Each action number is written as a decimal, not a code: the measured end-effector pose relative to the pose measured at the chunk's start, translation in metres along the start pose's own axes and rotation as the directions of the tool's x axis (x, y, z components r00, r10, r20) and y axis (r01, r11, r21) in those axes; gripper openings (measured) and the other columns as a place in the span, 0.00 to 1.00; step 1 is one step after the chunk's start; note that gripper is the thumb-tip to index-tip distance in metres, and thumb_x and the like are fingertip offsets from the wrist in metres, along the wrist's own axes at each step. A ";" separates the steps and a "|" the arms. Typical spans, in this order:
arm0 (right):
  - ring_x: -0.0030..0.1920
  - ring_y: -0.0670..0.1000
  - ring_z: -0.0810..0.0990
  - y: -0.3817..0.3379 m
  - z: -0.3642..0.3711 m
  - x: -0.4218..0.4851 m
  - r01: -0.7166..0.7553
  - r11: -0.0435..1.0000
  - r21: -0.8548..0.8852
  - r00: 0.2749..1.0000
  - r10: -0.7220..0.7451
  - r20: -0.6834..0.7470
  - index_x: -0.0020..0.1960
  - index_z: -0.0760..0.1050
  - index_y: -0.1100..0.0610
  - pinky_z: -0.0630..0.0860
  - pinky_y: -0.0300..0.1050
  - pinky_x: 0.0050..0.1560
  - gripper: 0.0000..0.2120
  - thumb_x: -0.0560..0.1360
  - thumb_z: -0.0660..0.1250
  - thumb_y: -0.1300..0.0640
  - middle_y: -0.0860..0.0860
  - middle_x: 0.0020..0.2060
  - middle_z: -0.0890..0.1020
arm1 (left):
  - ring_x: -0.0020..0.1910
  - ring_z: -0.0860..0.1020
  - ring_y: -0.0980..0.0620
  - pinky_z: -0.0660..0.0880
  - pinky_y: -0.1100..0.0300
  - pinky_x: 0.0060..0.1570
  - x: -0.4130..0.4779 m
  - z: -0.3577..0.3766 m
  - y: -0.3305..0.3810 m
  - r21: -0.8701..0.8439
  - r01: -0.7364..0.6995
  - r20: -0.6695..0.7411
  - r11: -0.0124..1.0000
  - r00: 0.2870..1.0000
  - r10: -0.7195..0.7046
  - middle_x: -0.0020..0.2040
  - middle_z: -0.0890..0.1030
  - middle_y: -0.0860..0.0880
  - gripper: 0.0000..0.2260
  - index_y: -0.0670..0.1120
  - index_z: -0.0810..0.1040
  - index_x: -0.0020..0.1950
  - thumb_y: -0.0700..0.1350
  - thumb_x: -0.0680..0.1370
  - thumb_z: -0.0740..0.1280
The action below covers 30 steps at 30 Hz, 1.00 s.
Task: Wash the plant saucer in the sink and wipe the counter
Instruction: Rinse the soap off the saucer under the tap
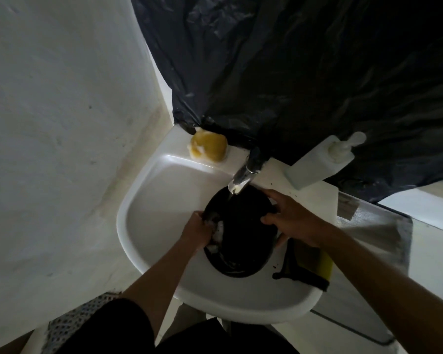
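Note:
A black round plant saucer is held tilted inside the white sink, under the running tap. Water falls onto its upper edge. My left hand is on the saucer's left rim, fingers closed over something white and foamy pressed against the saucer. My right hand grips the saucer's right rim, thumb on the inside.
A yellow sponge lies on the sink's back left ledge. A white pump bottle stands at the back right. A dark cloth with a yellow sponge lies on the right rim. Black plastic sheeting hangs behind. A white wall is on the left.

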State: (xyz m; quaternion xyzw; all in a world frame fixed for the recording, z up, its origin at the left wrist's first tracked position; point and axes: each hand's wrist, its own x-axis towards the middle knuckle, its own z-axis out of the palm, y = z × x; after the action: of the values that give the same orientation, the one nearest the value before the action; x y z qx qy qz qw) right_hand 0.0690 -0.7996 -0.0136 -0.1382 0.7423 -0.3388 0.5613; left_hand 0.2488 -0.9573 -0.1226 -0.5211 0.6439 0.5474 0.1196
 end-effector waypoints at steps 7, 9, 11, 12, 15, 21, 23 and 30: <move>0.66 0.55 0.72 0.008 -0.012 -0.012 0.136 0.975 -0.177 0.989 -0.143 -0.031 0.75 0.62 0.36 0.85 0.52 0.37 0.33 0.78 0.66 0.63 0.45 0.67 0.70 | 0.57 0.79 0.42 0.68 0.57 0.49 0.005 0.025 0.038 0.071 -0.114 -0.054 0.991 0.992 0.118 0.56 0.80 0.43 0.17 0.41 0.69 0.69 0.44 0.82 0.67; 0.69 0.52 0.70 0.010 -0.019 -0.013 0.173 0.969 -0.177 0.983 -0.180 -0.028 0.72 0.63 0.32 0.85 0.56 0.41 0.32 0.79 0.66 0.63 0.41 0.65 0.71 | 0.53 0.79 0.43 0.68 0.57 0.47 0.007 0.024 0.046 0.066 -0.159 -0.102 0.985 0.981 0.165 0.51 0.78 0.45 0.14 0.42 0.72 0.66 0.41 0.81 0.66; 0.65 0.48 0.70 0.016 -0.025 -0.012 0.177 0.976 -0.123 0.983 -0.182 -0.031 0.72 0.63 0.33 0.84 0.56 0.36 0.32 0.80 0.66 0.63 0.36 0.61 0.72 | 0.50 0.79 0.44 0.69 0.58 0.45 0.010 0.019 0.050 0.066 -0.210 -0.141 0.975 0.966 0.217 0.50 0.80 0.46 0.10 0.43 0.74 0.63 0.38 0.81 0.64; 0.62 0.47 0.71 0.020 -0.026 -0.010 0.167 0.982 -0.090 0.985 -0.170 -0.037 0.74 0.64 0.35 0.84 0.56 0.34 0.31 0.80 0.66 0.63 0.35 0.61 0.73 | 0.49 0.80 0.44 0.70 0.58 0.44 0.011 0.015 0.050 0.067 -0.234 -0.155 0.970 0.958 0.242 0.50 0.82 0.45 0.09 0.44 0.74 0.61 0.38 0.81 0.64; 0.60 0.47 0.75 0.031 -0.026 0.000 0.157 0.987 -0.037 0.985 -0.159 -0.072 0.76 0.66 0.42 0.84 0.59 0.34 0.28 0.80 0.67 0.62 0.42 0.63 0.75 | 0.43 0.80 0.45 0.71 0.57 0.35 0.012 -0.001 0.048 0.095 -0.272 -0.153 0.958 0.947 0.284 0.48 0.83 0.43 0.07 0.46 0.74 0.58 0.37 0.81 0.64; 0.54 0.56 0.83 0.039 -0.009 0.034 0.138 0.970 -0.201 0.964 -0.178 -0.199 0.65 0.77 0.57 0.83 0.59 0.51 0.14 0.80 0.68 0.58 0.55 0.52 0.84 | 0.30 0.75 0.52 0.68 0.59 0.28 0.000 -0.038 0.034 0.147 -0.352 -0.134 0.924 0.919 0.371 0.39 0.81 0.47 0.09 0.49 0.71 0.55 0.35 0.82 0.61; 0.48 0.59 0.83 0.040 0.001 0.048 0.124 0.962 -0.245 0.957 -0.181 -0.225 0.58 0.78 0.65 0.81 0.58 0.50 0.10 0.80 0.68 0.60 0.60 0.46 0.83 | 0.25 0.71 0.57 0.66 0.62 0.25 -0.007 -0.049 0.029 0.173 -0.373 -0.133 0.911 0.908 0.397 0.38 0.80 0.49 0.10 0.50 0.70 0.55 0.35 0.82 0.61; 0.49 0.56 0.81 0.022 0.030 0.086 0.014 0.958 -0.285 0.951 -0.101 -0.291 0.54 0.80 0.65 0.69 0.42 0.45 0.12 0.81 0.65 0.55 0.57 0.47 0.82 | 0.32 0.79 0.46 0.74 0.52 0.31 -0.039 -0.083 0.030 0.243 -0.400 -0.115 0.884 0.893 0.436 0.46 0.83 0.47 0.10 0.53 0.68 0.58 0.39 0.84 0.62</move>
State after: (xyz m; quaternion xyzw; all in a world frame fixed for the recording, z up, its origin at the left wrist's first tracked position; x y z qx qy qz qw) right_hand 0.0722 -0.8447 -0.0960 -0.1844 0.8554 -0.2641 0.4057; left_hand 0.2757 -1.0090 -0.0457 -0.3975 0.8036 0.4429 -0.0005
